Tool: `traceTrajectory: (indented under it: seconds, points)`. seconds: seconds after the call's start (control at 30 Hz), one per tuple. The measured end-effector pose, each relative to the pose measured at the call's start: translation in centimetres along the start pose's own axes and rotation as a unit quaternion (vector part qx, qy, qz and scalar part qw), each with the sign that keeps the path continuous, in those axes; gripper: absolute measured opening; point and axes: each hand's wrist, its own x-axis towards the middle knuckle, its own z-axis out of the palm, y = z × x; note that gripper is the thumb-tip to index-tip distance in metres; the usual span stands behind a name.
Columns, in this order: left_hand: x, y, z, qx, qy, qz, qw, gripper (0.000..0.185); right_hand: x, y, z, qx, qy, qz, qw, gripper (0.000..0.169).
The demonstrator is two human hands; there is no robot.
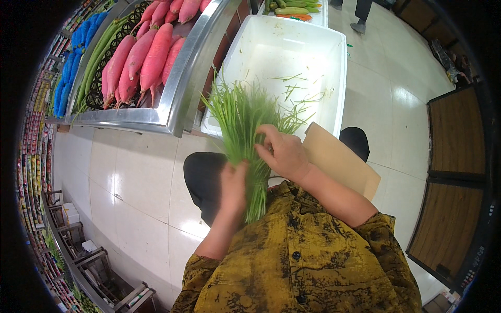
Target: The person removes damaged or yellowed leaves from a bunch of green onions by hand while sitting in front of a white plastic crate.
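My left hand [234, 186] is closed around a bunch of long green leaves that look like chives [238, 113], and motion blurs it slightly. The leaf tips point away from me, over the near edge of a white foam box [336, 86]. The pale stem ends hang towards my shirt, and a thin band seems to circle the bunch below my grip. At the right side of the leaves is my right hand [285, 154], its fingers bent; whether it pinches any leaf cannot be told. Loose green leaf pieces [289, 92] lie scattered inside the box.
A steel-edged display [172, 101] with pink radishes [154, 58] stands at the front left. Tan cardboard [340, 160] rests by my right thigh. Wood-panelled cabinets [454, 133] line the right. At the top, a person's foot [358, 27] is on the tiled floor [391, 98].
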Motion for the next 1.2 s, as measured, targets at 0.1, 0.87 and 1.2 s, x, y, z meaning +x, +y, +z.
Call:
traceTrajectory:
  seconds: [0.1,0.87,1.2]
  points:
    - [-0.1,0.1,0.1,0.017,-0.003,0.010,1.000,0.020,-0.1,0.4,0.2,-0.049,-0.006,-0.031,0.998,0.033]
    - [-0.2,0.5,0.5,0.024,0.004,0.003,1.000,0.027,-0.6,0.5,-0.6,0.018,0.004,-0.022,1.000,0.020]
    - [0.0,-0.1,0.6,0.025,0.005,0.028,0.999,0.029,0.3,0.8,-0.8,-0.044,-0.075,-0.020,0.996,0.020]
